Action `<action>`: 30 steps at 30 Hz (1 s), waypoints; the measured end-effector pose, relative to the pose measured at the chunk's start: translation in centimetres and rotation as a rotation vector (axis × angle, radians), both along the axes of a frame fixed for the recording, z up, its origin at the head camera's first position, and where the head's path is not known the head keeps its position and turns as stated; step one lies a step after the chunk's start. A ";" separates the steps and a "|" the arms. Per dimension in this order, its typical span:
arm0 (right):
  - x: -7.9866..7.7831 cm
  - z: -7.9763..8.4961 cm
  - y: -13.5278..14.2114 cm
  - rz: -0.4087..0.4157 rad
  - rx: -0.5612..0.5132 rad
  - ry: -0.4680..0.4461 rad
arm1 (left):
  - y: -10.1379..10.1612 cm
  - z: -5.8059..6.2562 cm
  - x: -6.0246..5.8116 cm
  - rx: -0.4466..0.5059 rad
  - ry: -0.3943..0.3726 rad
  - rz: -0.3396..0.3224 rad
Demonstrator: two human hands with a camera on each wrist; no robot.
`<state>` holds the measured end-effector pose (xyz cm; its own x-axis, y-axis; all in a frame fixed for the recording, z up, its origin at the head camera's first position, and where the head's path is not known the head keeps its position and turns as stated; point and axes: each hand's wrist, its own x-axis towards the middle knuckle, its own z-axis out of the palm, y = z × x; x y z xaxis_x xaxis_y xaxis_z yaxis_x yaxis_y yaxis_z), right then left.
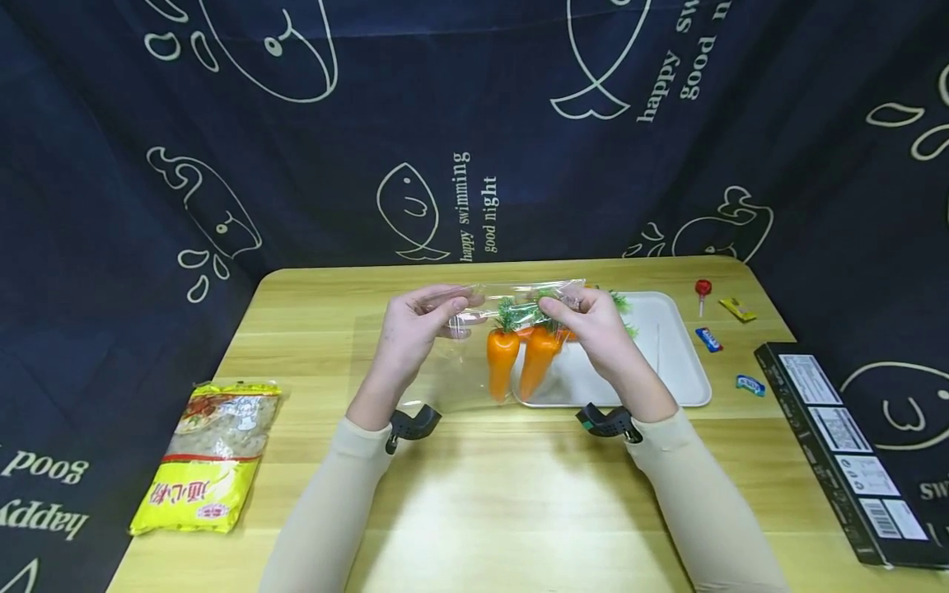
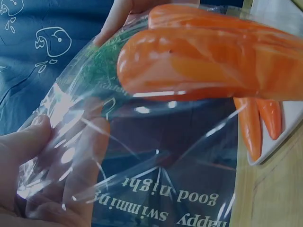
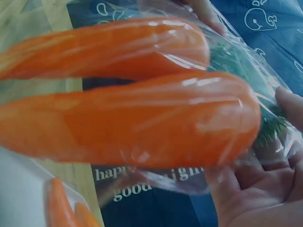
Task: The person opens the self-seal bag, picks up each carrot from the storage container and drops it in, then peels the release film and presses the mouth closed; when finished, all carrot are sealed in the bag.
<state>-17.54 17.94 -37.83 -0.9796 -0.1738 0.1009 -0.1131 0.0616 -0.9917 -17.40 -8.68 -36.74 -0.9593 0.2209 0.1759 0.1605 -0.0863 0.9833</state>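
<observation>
Two orange carrots (image 1: 503, 362) with green tops hang inside a clear plastic bag (image 1: 463, 371), held up above the table. My left hand (image 1: 426, 321) pinches the bag's upper edge on the left between thumb and fingers. On the other side my right hand (image 1: 593, 321) grips the upper edge beside the green tops (image 3: 232, 61). In the right wrist view both carrots (image 3: 132, 118) lie side by side under the film. Behind the bag, a white tray (image 1: 685, 362) carries more carrots (image 2: 251, 127), partly hidden by the bag and right hand.
At the left lies a yellow bag of pasta (image 1: 211, 461). Right of the tray are a red lollipop (image 1: 703, 287), a yellow candy (image 1: 737, 310), a blue candy (image 1: 709, 339) and a blue-green candy (image 1: 750, 385). A long black box (image 1: 845, 453) lies along the right edge.
</observation>
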 end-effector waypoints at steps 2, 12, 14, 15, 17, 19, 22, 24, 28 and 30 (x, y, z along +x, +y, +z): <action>0.1 0.3 0.4 0.021 0.024 0.018 | -0.2 0.1 0.0 -0.017 0.001 0.003; 0.7 1.4 1.7 0.098 0.126 0.044 | -1.0 0.9 0.4 -0.002 0.052 -0.035; 0.6 1.4 1.7 0.097 0.102 0.043 | -1.0 1.0 0.4 0.024 0.050 -0.070; 0.6 1.5 1.7 0.096 0.086 0.040 | -1.1 1.0 0.4 0.031 0.046 -0.085; 0.6 1.4 1.8 0.085 0.058 0.033 | -1.0 0.8 0.3 0.036 0.017 -0.092; 0.6 1.4 2.0 0.072 0.025 0.019 | -0.9 0.6 0.0 0.031 -0.024 -0.093; 0.6 1.1 2.2 0.050 -0.018 -0.006 | -0.7 0.2 -0.2 0.008 -0.080 -0.079; 0.9 0.6 2.0 0.042 -0.039 -0.030 | -0.7 0.0 -0.1 -0.015 -0.111 -0.068; 2.1 -1.3 1.0 0.078 -0.076 -0.131 | -1.6 -0.6 1.2 -0.070 -0.190 -0.014; 3.0 -2.6 0.4 0.110 -0.081 -0.211 | -2.3 -1.5 2.0 -0.125 -0.239 -0.004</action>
